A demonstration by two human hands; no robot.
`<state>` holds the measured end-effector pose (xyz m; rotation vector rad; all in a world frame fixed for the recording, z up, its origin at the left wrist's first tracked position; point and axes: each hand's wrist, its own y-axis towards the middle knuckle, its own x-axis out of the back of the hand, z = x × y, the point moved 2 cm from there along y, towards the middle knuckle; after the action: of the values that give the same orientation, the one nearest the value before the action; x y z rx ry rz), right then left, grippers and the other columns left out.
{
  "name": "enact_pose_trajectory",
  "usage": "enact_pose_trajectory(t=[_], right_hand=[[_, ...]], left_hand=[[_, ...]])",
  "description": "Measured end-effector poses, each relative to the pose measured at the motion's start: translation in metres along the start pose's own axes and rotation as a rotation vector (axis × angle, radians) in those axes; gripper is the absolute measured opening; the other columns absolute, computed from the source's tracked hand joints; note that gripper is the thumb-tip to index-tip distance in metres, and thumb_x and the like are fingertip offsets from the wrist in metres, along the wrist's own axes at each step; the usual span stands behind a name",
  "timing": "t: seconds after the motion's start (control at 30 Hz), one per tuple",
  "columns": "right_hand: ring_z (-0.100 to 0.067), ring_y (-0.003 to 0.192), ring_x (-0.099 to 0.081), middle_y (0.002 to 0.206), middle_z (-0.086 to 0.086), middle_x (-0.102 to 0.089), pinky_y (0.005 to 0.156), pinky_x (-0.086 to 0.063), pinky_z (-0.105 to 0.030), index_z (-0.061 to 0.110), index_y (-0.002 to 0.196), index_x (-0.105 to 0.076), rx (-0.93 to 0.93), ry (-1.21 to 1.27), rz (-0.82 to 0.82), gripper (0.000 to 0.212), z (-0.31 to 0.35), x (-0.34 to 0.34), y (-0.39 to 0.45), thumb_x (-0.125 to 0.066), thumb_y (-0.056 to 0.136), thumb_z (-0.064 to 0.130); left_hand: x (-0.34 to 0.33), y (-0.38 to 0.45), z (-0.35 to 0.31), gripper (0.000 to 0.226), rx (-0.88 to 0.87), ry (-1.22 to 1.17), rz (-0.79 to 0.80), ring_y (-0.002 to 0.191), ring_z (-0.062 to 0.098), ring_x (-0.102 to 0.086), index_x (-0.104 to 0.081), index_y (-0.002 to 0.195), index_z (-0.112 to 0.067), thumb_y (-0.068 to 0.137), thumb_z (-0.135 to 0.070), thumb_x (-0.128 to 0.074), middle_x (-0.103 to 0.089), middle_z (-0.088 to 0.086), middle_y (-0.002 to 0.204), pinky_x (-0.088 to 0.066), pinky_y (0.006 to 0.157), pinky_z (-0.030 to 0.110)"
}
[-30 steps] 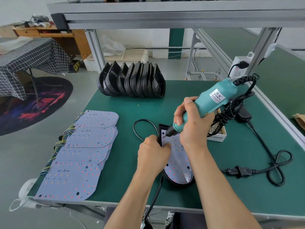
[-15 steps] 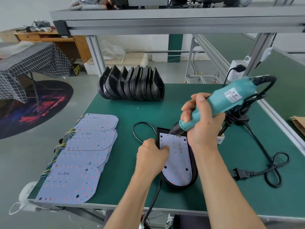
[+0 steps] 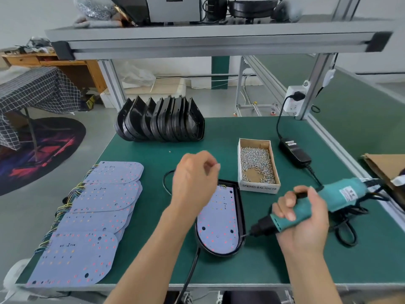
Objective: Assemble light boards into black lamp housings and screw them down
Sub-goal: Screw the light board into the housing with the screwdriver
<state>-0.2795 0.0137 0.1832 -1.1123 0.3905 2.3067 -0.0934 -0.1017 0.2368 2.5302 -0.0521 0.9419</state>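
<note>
a: where are the two hands?

b: the right hand (image 3: pixel 306 218) is wrapped around a teal electric screwdriver with a black nose (image 3: pixel 311 207). the tool lies almost level, its tip pointing left and touching the right rim of a black plastic lamp housing (image 3: pixel 241 207) near its rounded near end. the left hand (image 3: pixel 192 181) is raised above the green bench mat (image 3: pixel 285 260), just over the housing's far left corner. its fingers are loosely curled and blurred; i cannot tell whether they pinch anything.

a: and the board being fitted?

b: a pale lilac light board dotted with small red and yellow leds (image 3: pixel 219 220) sits inside that housing, flat, filling it. a black cable (image 3: pixel 190 275) runs from the housing's near end off the front edge of the bench.

a: what else is on the bench?

b: a small open cardboard box of silver screws (image 3: pixel 257 163) stands just beyond the housing, to the right. a row of empty black housings standing on edge (image 3: pixel 160 123) is at the far side. an overlapping stack of more lilac boards with coloured wires (image 3: pixel 92 216) lies at the left. a black power adapter (image 3: pixel 294 152) rests at the far right, its lead plugged into a white socket block (image 3: pixel 294 102).
</note>
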Motion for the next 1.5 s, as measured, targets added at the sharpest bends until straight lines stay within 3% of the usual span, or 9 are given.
enact_pose_trajectory(t=[0.13,0.27,0.4,0.83,0.93,1.07,1.2,1.33,1.5], right_hand=[[-0.007,0.042,-0.034,0.059,0.003,-0.051,0.047,-0.036,-0.021,0.02,0.08,-0.064,-0.002,0.02,-0.002,0.031,-0.005,0.006,-0.005,-0.044,0.102,0.029],[-0.007,0.041,-0.035,0.06,0.002,-0.05,0.046,-0.036,-0.022,0.02,0.079,-0.064,-0.01,0.044,-0.006,0.031,-0.004,0.007,-0.008,-0.045,0.101,0.028],[-0.008,0.041,-0.036,0.06,0.0,-0.051,0.045,-0.037,-0.022,0.018,0.079,-0.065,-0.022,0.075,-0.003,0.032,-0.003,0.007,-0.007,-0.044,0.102,0.026],[-0.008,0.04,-0.037,0.059,-0.001,-0.051,0.045,-0.036,-0.022,0.017,0.078,-0.066,-0.027,0.096,0.001,0.028,-0.004,0.006,-0.006,-0.049,0.099,0.025],[-0.008,0.041,-0.036,0.059,-0.001,-0.05,0.045,-0.035,-0.022,0.017,0.078,-0.066,-0.03,0.092,0.0,0.03,-0.003,0.006,-0.006,-0.046,0.1,0.025],[-0.008,0.04,-0.034,0.058,0.0,-0.05,0.045,-0.036,-0.022,0.018,0.076,-0.065,-0.025,0.069,-0.028,0.033,-0.003,0.004,-0.005,-0.044,0.101,0.024],[-0.007,0.04,-0.034,0.057,0.0,-0.049,0.044,-0.036,-0.022,0.018,0.076,-0.064,-0.015,0.071,-0.045,0.036,-0.003,0.003,-0.006,-0.042,0.104,0.023],[-0.008,0.042,-0.034,0.059,0.002,-0.048,0.046,-0.037,-0.022,0.018,0.078,-0.062,-0.016,0.07,-0.036,0.027,0.0,-0.001,-0.006,-0.048,0.1,0.025],[-0.008,0.044,-0.034,0.061,0.003,-0.047,0.047,-0.038,-0.022,0.018,0.08,-0.062,-0.007,0.124,0.022,0.026,0.006,-0.02,-0.005,-0.049,0.099,0.029]], left_hand=[[-0.055,0.03,-0.028,0.009,-0.211,0.207,0.269,0.105,0.022,-0.054,-0.077,0.093,-0.025,0.093,-0.029,-0.069,-0.074,-0.007,0.089,-0.04,0.09,0.036],[-0.099,0.049,-0.042,0.014,-0.294,0.544,0.446,0.112,0.024,-0.051,-0.075,0.1,-0.027,0.094,-0.023,-0.063,-0.072,-0.002,0.101,-0.033,0.087,0.038],[-0.121,0.058,-0.049,0.017,-0.259,0.807,0.535,0.114,0.027,-0.049,-0.054,0.094,-0.02,0.088,-0.02,-0.07,-0.068,0.006,0.11,-0.033,0.091,0.039],[-0.132,0.063,-0.047,0.016,-0.249,0.804,0.559,0.115,0.03,-0.049,-0.048,0.088,-0.018,0.089,-0.024,-0.063,-0.066,0.01,0.108,-0.031,0.099,0.045],[-0.126,0.06,-0.04,0.007,-0.278,0.666,0.476,0.106,0.027,-0.052,-0.059,0.086,-0.017,0.091,-0.022,-0.057,-0.063,0.001,0.093,-0.031,0.093,0.044],[-0.094,0.044,-0.022,0.008,-0.094,0.052,0.336,0.088,0.01,-0.06,-0.071,0.088,-0.023,0.092,-0.023,-0.064,-0.071,-0.013,0.086,-0.043,0.088,0.028],[-0.047,0.02,-0.018,0.012,0.086,-0.344,0.313,0.056,-0.001,-0.057,-0.071,0.076,-0.026,0.084,-0.019,-0.076,-0.072,-0.011,0.069,-0.047,0.051,0.016],[0.001,-0.003,-0.021,0.017,0.053,-0.464,0.272,0.055,0.0,-0.053,-0.069,0.074,-0.025,0.082,-0.013,-0.078,-0.07,-0.009,0.068,-0.042,0.055,0.013],[0.033,-0.045,-0.002,0.008,0.181,-0.665,0.222,0.07,0.015,-0.059,-0.072,0.078,-0.021,0.075,-0.021,-0.08,-0.073,0.002,0.076,-0.048,0.069,0.032]])
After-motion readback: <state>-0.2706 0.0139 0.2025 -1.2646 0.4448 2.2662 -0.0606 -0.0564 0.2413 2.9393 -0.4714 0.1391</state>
